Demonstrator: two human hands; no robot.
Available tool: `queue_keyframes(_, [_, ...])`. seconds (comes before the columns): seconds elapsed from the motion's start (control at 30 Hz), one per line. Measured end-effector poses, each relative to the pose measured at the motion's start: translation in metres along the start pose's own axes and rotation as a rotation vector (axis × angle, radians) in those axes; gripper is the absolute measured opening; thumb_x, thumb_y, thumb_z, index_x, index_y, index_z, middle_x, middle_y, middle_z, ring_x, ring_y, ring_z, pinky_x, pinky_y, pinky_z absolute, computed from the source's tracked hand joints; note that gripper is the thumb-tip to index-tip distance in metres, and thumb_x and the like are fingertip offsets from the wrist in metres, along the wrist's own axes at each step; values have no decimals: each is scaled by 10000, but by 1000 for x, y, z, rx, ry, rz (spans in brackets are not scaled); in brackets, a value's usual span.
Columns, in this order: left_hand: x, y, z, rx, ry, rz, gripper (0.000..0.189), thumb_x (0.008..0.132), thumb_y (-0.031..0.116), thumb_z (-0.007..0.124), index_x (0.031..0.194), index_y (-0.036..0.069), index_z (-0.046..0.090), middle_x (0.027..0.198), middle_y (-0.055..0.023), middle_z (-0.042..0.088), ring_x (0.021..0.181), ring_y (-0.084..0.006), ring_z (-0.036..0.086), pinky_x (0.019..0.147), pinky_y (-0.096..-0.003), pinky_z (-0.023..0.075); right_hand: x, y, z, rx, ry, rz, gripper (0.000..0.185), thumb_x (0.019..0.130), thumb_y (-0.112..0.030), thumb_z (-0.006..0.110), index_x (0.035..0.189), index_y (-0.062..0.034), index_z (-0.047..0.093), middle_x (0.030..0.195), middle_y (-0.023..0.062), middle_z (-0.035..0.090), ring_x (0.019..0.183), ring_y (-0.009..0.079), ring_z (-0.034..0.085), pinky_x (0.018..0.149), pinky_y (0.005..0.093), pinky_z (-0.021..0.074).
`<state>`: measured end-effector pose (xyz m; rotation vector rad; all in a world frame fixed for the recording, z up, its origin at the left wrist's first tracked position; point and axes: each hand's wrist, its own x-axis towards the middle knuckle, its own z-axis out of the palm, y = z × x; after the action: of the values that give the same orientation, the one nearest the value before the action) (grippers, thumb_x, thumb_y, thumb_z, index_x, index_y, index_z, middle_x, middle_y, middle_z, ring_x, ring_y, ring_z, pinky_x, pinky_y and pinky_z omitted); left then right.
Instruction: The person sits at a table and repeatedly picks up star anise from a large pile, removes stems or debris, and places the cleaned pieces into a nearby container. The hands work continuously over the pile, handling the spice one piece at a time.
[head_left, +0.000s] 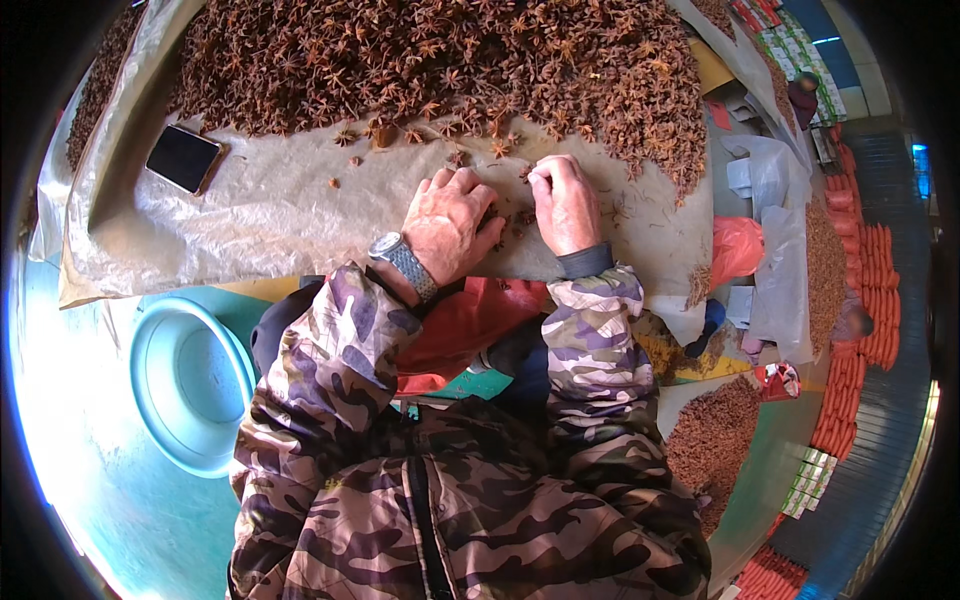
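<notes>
A broad heap of dried star anise (435, 64) covers the far part of a plastic-sheeted table (225, 247). My left hand (450, 217), a metal watch (405, 262) on its wrist, rests palm down near the front edge with fingers curled; what lies under them is hidden. To its right, my right hand (566, 202) pinches thumb and forefinger at a small star anise (526, 173). Dark loose pieces (521, 220) lie on the sheet between both hands. A few single stars, one of them orange-brown (500, 149), sit just beyond my fingertips.
A smartphone (184, 159) lies on the sheet at left. Below the table edge stands a light-blue plastic basin (191, 386) on the floor. Red cloth or bag material (457, 330) is at my lap. Rightward are a pink plastic bag (736, 247), another anise heap (712, 442), stacked red sacks (877, 285) and people.
</notes>
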<state>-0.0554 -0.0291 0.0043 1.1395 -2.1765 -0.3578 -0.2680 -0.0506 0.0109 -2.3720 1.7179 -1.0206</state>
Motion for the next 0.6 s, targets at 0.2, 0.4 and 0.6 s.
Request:
queue_keyframes(0.2, [3,0,-1,-7,-35,-26,304,867,300,728,1073,77,705,1105,-133,629,1090,-350,586,930,-474,479,-9,50,-31,-65,57,305,111,976,-133,648,1018,-42,600,967,200,679,904,410,672,787,507,523])
queue_keyframes(0.4, [6,5,-2,-7,-61,-41,279,869,271,742,1082,92,717,1136,-133,638,1088,-372,584,970,-487,481,-5,33,-21,-11,70,120,210,886,-170,746,1052,-48,708,1032,160,695,998,371,659,863,469,522])
queue_keyframes(0.6, [4,0,0,-45,-19,-6,305,845,251,747,1098,86,703,1140,-151,639,1057,-390,592,950,-496,493,15,-7,-3,-46,-84,-7,139,869,-130,725,1007,-122,727,1037,34,713,1014,316,623,933,470,470])
